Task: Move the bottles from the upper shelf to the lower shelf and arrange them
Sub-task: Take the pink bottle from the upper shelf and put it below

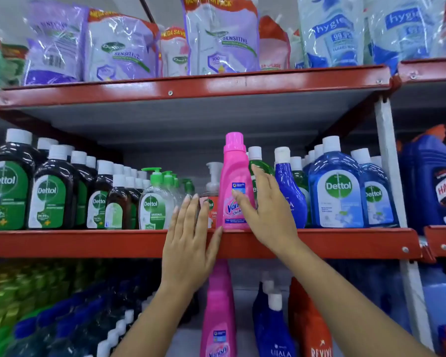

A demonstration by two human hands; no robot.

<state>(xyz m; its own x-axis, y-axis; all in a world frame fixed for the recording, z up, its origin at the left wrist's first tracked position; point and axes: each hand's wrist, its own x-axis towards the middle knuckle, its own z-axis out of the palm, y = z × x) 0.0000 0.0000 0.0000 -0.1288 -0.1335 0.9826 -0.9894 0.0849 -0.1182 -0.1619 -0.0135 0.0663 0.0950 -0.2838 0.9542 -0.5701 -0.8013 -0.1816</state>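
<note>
head view: red metal upper shelf carries tall pink plastic vanish bottle at front edge, not yet moved. one matching pink bottle already stands below; more likely left. right hand touches its label, fingers spread, not gripping. left hand flat, released.

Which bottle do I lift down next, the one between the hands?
The pink bottle at the shelf edge; its neighbours are blue, green and clear.

Pink Vanish bottle stands upright at frame centre, on the red upper shelf; another pink bottle stands below.
</note>
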